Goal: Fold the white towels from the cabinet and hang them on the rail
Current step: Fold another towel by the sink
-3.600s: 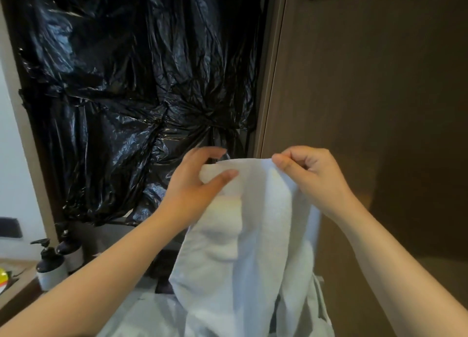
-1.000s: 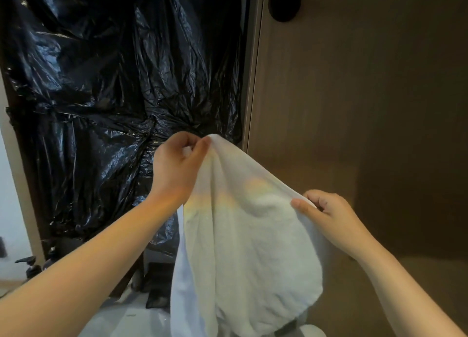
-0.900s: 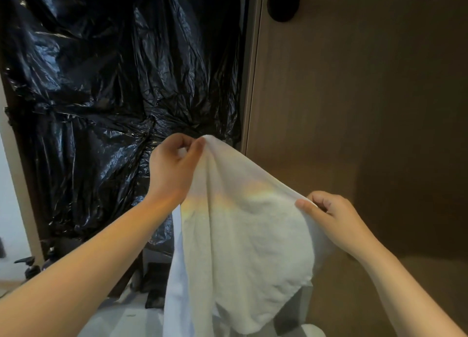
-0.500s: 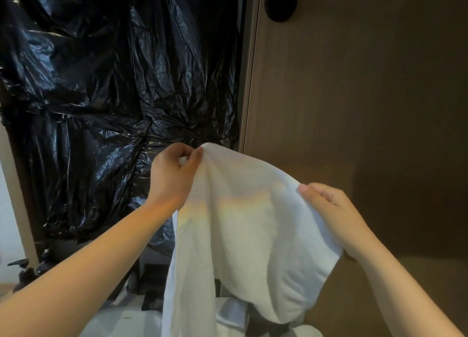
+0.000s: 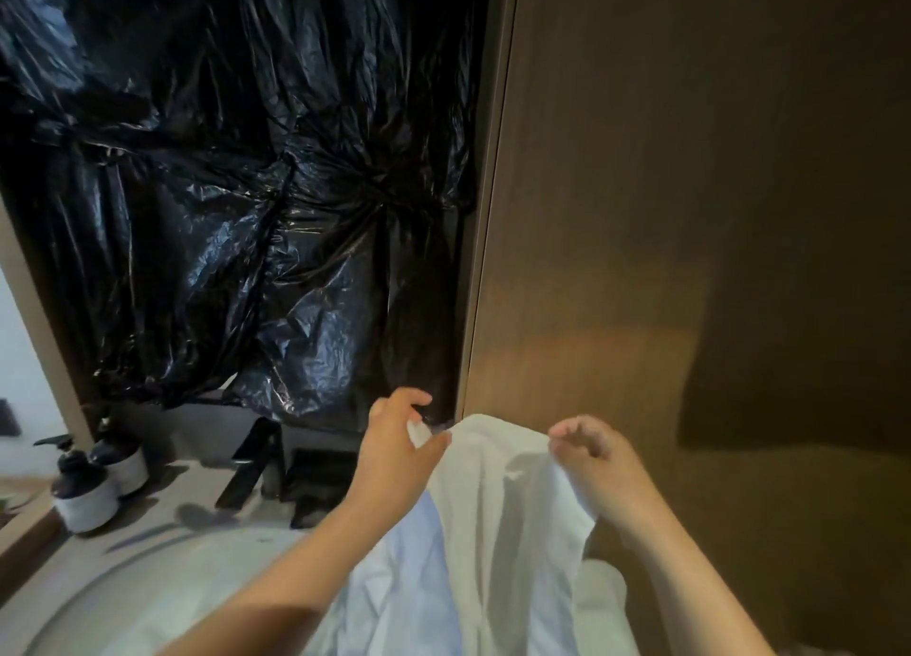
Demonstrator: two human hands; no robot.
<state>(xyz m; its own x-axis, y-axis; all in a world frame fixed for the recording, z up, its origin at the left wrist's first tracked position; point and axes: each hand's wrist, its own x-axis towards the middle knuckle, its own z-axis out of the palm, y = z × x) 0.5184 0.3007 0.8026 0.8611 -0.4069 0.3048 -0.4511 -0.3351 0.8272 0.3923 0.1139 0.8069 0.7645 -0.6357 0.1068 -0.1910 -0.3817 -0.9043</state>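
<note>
Towel point(image 5: 498, 532), white, sits low in the middle of the view, held up by its top edge between both hands, and the rest hangs down out of the bottom of the frame. Left grip point(image 5: 399, 458) has a corner: thumb and forefinger are pinched on a small tuft of cloth. Right grip point(image 5: 604, 468) is at the other end of that edge with its fingers curled over the cloth. It's blurred, so I can't tell exactly how the fingers sit, but the towel drapes straight down from it. Between the two hands the edge rises in a soft hump.

Crinkled black plastic point(image 5: 246, 187) fills the opening behind the left hand. A wood panel point(image 5: 690, 211) runs up the right side, its near edge just behind the top of the towel. Down at the left is the worktop point(image 5: 162, 522), carrying two pump bottles point(image 5: 84, 497) side by side near its left end. More white cloth point(image 5: 604, 594) shows under the right forearm.
</note>
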